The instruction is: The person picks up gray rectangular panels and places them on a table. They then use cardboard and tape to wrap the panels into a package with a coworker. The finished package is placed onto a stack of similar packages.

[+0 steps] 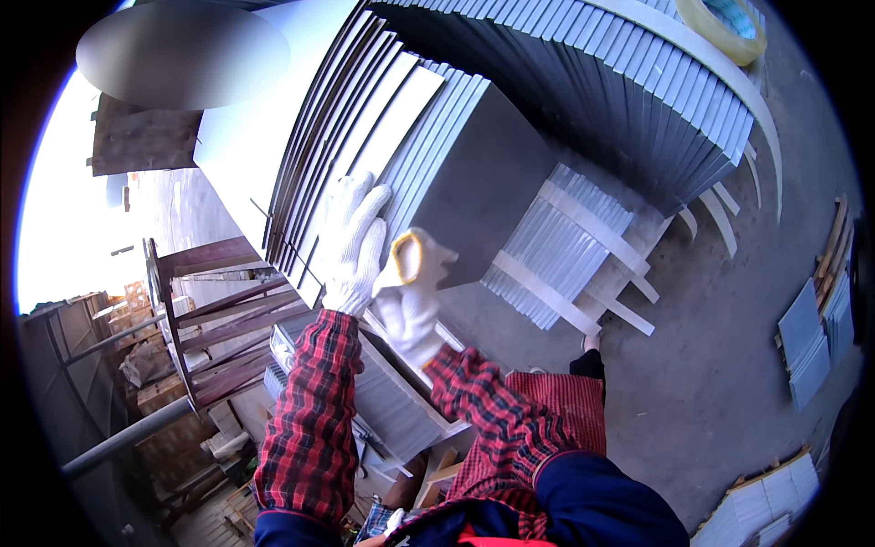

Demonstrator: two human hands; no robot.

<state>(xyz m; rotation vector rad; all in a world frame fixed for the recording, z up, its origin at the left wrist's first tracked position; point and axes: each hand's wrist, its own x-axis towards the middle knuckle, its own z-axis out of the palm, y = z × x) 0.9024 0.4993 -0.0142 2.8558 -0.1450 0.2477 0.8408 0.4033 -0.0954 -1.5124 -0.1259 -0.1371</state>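
My left hand [351, 244], in a white knitted glove, has its fingers stretched out over the edges of a row of large flat panels [436, 137], some pale and some dark-edged. Whether its palm presses on them I cannot tell. Just beside it, my right hand [407, 321] also looks white-gloved. Its fingers are closed around a loose white work glove [412, 258], whose yellow-trimmed cuff gapes toward me. The loose glove partly covers the near corner of the panel row. Both forearms wear red and black checked sleeves.
A low bundle of grey panels [561, 251] lies on the floor under white strips. Behind it stands a long curved row of panels [629, 68] with a tape roll [726, 25] on top. At left is a reddish metal frame [219, 319]. More stacks [807, 342] stand at right.
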